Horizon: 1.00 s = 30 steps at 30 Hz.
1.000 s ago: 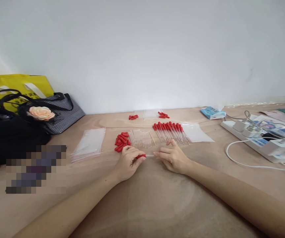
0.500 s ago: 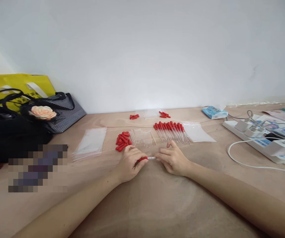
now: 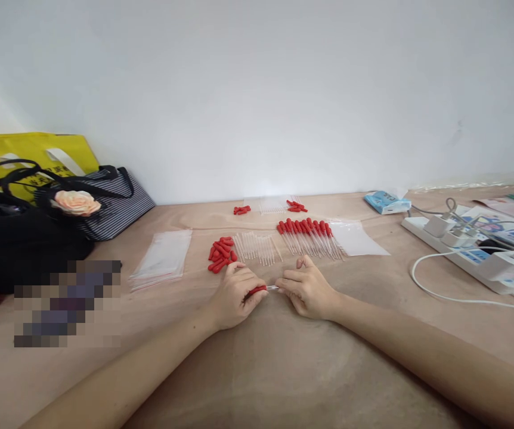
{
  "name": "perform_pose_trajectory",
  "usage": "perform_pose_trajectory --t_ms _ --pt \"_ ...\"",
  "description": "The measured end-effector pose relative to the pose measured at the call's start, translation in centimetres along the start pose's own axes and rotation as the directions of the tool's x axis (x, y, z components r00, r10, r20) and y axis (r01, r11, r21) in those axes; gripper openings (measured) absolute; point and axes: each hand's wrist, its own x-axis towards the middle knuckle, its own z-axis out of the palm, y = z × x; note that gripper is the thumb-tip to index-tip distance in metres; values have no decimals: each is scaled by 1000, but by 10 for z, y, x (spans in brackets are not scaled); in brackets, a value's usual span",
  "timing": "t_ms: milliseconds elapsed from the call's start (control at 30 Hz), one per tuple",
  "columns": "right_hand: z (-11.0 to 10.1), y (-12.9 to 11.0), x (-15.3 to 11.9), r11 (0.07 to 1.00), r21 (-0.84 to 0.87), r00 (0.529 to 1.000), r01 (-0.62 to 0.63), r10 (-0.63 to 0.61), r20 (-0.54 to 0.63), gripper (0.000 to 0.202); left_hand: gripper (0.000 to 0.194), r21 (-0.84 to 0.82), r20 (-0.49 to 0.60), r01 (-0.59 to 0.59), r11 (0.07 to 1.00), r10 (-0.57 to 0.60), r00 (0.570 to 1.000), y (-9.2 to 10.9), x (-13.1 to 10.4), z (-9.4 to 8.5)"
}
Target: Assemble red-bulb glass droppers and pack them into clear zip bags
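Observation:
Over the front of the table, my left hand (image 3: 235, 301) pinches a red rubber dropper bulb (image 3: 257, 290). A clear glass dropper tube (image 3: 272, 288) runs from the bulb's mouth into the closed fingers of my right hand (image 3: 308, 291), which hide its far end. How deep the tube sits inside the bulb cannot be seen. Just beyond my left hand lies a pile of loose red bulbs (image 3: 221, 255). Bare glass tubes (image 3: 257, 248) lie in a row to its right. Further right is a row of droppers (image 3: 310, 235) with red bulbs on their tubes.
Clear plastic bags (image 3: 163, 259) are stacked at left, and another bag (image 3: 359, 239) lies beside the droppers. More bulbs (image 3: 297, 207) lie near the wall. A tissue pack (image 3: 386, 202) and a power strip (image 3: 467, 256) with cables stand right. Handbags (image 3: 118, 205) fill the left.
My right hand has shifted slightly left toward my left hand. Less of the glass tube shows between them. My left hand keeps its place and its hold on the bulb.

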Motion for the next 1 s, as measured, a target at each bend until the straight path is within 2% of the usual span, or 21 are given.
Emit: perform_pose_trajectory --t_ms 167,333,500,567,633,700,800,933,1000 --pt "0 1 0 1000 15 1000 -2 2 -3 25 17 -10 -3 -8 1000 8 1000 0 -1 0" --pt "-7 2 4 999 -31 1000 14 -14 1 24 14 -31 -34 40 999 -41 999 -2 0 0" --pt "-16 -1 7 997 -80 996 -23 29 79 18 15 -8 -42 89 996 -89 995 -3 0 0" --pt "-17 0 6 995 -71 990 -63 71 118 17 15 4 -84 112 994 -111 990 -5 -1 -1" --pt "-16 5 7 983 -56 976 -175 180 124 17 24 30 -173 171 985 -164 971 -9 -2 -3" --pt "-13 15 10 934 -30 929 -357 358 90 19 31 61 -282 266 962 -239 929 -14 -3 -7" --pt "-5 32 23 802 -7 801 -597 597 44 24 23 118 -407 372 921 -297 864 -25 -5 -12" --pt "8 47 47 650 -114 650 -752 759 40 22 12 224 -437 425 877 -300 848 -39 -10 -16" --pt "16 50 57 597 -170 597 -784 800 55 21 13 258 -422 452 854 -321 848 -45 -12 -16"
